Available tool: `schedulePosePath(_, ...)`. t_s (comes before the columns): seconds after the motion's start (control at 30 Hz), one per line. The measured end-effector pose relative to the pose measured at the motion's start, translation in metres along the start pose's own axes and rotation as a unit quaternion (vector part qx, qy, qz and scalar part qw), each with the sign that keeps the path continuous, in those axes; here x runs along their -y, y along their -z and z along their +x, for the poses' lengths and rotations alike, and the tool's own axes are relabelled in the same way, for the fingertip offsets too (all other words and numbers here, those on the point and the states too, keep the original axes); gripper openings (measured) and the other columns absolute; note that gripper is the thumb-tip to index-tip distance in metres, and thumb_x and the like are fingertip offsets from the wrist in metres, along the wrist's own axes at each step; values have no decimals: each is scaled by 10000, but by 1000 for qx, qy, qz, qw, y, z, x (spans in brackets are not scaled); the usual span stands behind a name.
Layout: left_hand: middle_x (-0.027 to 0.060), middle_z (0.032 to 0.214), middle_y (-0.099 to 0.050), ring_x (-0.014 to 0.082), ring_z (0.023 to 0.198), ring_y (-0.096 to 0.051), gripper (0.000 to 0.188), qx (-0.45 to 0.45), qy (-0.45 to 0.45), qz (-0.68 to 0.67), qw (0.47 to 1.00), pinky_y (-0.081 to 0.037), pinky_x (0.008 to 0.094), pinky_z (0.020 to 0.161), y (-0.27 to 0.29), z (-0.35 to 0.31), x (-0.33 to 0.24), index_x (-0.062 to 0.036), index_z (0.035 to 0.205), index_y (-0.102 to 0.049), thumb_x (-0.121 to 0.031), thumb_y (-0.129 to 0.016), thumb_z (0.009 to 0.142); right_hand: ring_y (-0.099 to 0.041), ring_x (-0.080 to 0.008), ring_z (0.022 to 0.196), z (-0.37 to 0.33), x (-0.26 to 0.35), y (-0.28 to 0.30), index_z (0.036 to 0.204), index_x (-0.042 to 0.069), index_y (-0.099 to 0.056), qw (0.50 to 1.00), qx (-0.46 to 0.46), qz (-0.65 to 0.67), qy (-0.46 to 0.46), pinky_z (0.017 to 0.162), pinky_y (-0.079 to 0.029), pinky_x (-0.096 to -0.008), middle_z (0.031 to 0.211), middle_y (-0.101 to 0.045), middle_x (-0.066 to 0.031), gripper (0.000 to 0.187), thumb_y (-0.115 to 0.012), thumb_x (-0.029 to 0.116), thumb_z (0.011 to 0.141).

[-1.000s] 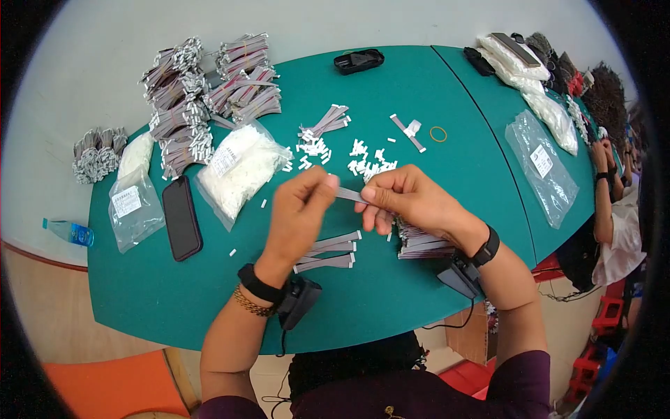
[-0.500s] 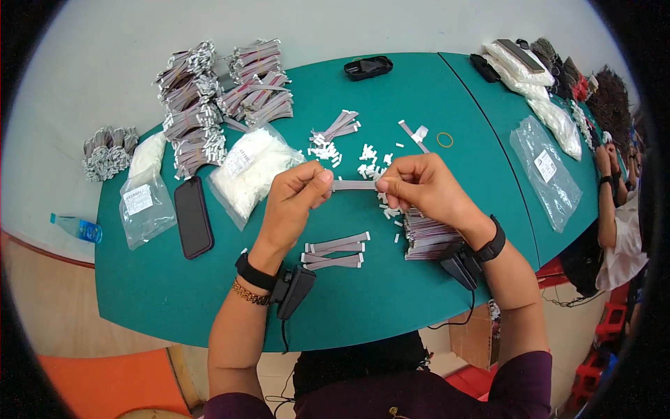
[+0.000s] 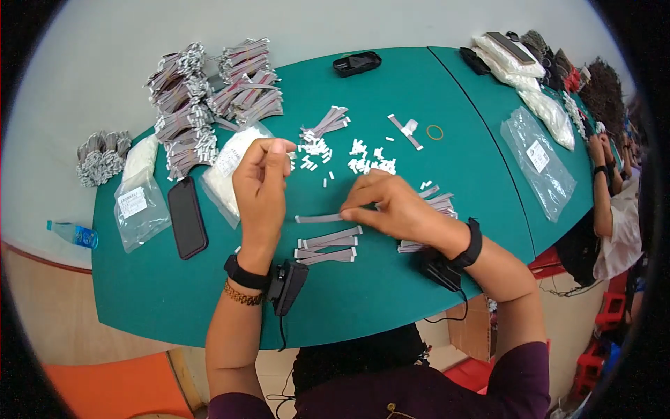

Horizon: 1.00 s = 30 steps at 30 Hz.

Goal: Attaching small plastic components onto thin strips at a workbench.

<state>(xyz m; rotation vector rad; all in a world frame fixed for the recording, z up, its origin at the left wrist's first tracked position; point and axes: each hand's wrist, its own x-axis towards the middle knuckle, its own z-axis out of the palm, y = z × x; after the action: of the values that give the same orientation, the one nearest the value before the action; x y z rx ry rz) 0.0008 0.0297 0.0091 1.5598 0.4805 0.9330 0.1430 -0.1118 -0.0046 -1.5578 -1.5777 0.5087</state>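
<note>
Right hand: The person's right hand (image 3: pixel 391 204) reaches over the near middle of a green table (image 3: pixel 230 300), thumb and fingertips closed on the right end of a grey ribbon cable (image 3: pixel 317 219).
Grey ribbon cable: It stretches leftward from the right fingertips, just beyond a row of finished-looking strips (image 3: pixel 328 239) with white ends, at the near centre of the table.
Left hand: The left hand (image 3: pixel 259 185) is raised in front of a clear bag of white pieces (image 3: pixel 227 171), well apart from the cable; its fingers curl toward the thumb, and whether they pinch anything cannot be told.
Cable stack: More grey strips (image 3: pixel 441 204) lie to the right, partly hidden by the right hand and wrist.
White connectors: Small white pieces (image 3: pixel 315 153) are scattered at the table's centre, with a second heap (image 3: pixel 370 164) to their right.
Far side: A black pouch (image 3: pixel 356 64) sits near the far edge; a lone cable (image 3: pixel 405 133) lies beside a rubber band (image 3: pixel 435 133).
Left side: Bundled cables (image 3: pixel 183 115) are piled at the far left, with a dark phone (image 3: pixel 188 218) on their near side and a plastic bottle (image 3: pixel 72 234) at the extreme left.
Right side: A flattened clear bag (image 3: pixel 548 181) rests near a co-worker's hands (image 3: pixel 600 150).
</note>
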Motion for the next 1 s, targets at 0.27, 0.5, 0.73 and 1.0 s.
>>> schedulePosePath(0.27, -45, 673, -500, 19, 589, -412, 164, 140, 20, 43, 989, -305, 178, 512, -28, -20, -13, -26, 792, -583, -174, -579, 861, -579, -208, 683, 0, 1, 44, 792, 15, -658, 999, -9, -43, -23, 619, -443, -320, 748, -620, -90, 91, -654, 100, 758)
schedulePosePath(0.5, -20, 671, -500, 75, 579, -415, 94, 288, 30, 235, 928, -344, 225, 514, -49, -32, 7, -54, 800, -621, -78, -672, 724, -605, -241, 645, -12, 6, 78, 757, 65, -651, 960, 170, -167, -147, 591, -457, -331, 682, -627, -83, 83, -655, 85, 676)
schedulePosePath(0.73, 24, 680, -538, 198, 645, -494, 143, 313, -46, 311, 896, -411, 318, 594, -64, -42, 19, -72, 775, -621, -97, -708, 664, -624, -234, 711, -20, -2, 83, 754, 83, -654, 936, 202, -226, -178, 613, -472, -339, 732, -647, -64, 126, -659, 71, 629)
schedulePosePath(1.0, 47, 690, -552, 242, 731, -537, 137, 315, -32, 353, 880, -431, 353, 656, -71, -47, 16, -65, 759, -604, -106, -701, 672, -618, -235, 699, -20, -7, 85, 776, 84, -651, 925, 212, -261, -177, 595, -454, -340, 711, -643, -55, 135, -683, 61, 647)
